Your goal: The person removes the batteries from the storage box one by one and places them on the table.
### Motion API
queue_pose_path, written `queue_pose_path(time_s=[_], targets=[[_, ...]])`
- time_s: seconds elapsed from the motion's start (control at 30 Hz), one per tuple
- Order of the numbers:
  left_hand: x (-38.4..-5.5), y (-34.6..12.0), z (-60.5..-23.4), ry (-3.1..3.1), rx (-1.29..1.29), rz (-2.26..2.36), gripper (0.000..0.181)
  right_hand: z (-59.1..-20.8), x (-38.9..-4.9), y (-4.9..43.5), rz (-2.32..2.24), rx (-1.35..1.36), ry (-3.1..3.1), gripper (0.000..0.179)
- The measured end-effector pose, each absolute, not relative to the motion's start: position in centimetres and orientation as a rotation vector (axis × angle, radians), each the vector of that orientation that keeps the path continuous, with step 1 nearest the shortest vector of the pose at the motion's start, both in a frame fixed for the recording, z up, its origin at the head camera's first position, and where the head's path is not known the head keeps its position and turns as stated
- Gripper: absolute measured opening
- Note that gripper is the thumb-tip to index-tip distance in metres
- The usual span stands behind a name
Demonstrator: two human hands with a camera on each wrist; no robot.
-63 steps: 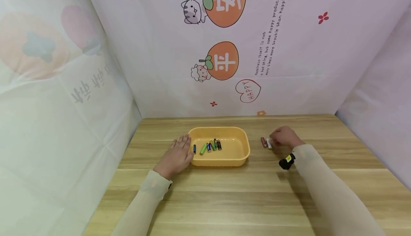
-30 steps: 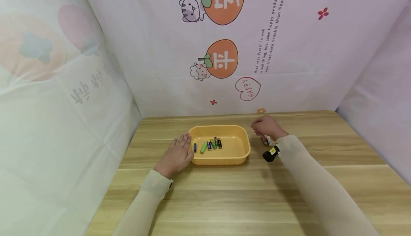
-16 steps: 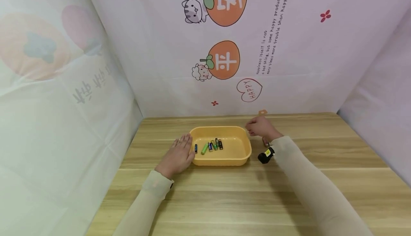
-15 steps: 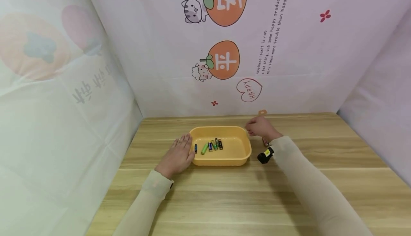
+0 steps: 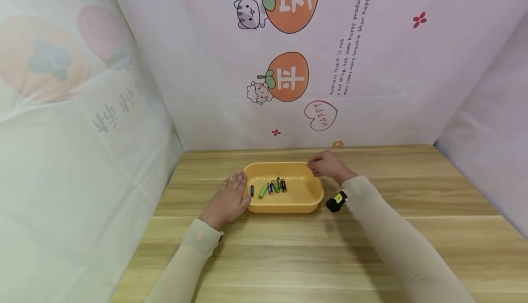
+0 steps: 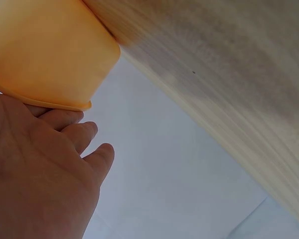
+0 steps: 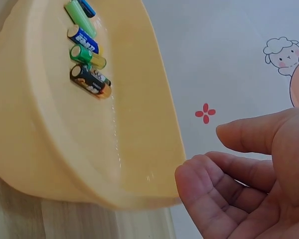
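I count remotely: one yellow tray [image 5: 284, 209], six batteries [image 5: 270, 189] visible inside, one left hand [image 5: 226, 201], one right hand [image 5: 327, 164], two sleeves [image 5: 398, 229], one wooden table [image 5: 272, 257], one cat print [image 5: 250, 13].

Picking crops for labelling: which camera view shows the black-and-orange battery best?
Right wrist: the black-and-orange battery is close and large, its near end and some wrapper print showing. Head shows it too, but small, inside the yellow tray. Left wrist misses it: the tray appears only from outside.
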State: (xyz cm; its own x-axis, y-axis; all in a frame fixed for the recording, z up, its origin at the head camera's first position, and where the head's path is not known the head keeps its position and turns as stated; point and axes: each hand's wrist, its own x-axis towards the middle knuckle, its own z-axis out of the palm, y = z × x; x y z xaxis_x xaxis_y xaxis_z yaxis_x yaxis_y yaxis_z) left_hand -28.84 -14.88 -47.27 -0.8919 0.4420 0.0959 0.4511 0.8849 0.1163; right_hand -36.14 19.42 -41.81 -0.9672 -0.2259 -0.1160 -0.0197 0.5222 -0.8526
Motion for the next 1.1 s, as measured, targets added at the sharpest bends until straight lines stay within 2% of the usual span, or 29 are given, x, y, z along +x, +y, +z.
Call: queue_pose_path(time_s=[1.1], targets=[[-28.7, -14.9, -46.9, -3.000, -0.727, -0.206, 0.069, -43.2, -36.1, 15.0, -1.346, -0.237, 2.543, 0.026]])
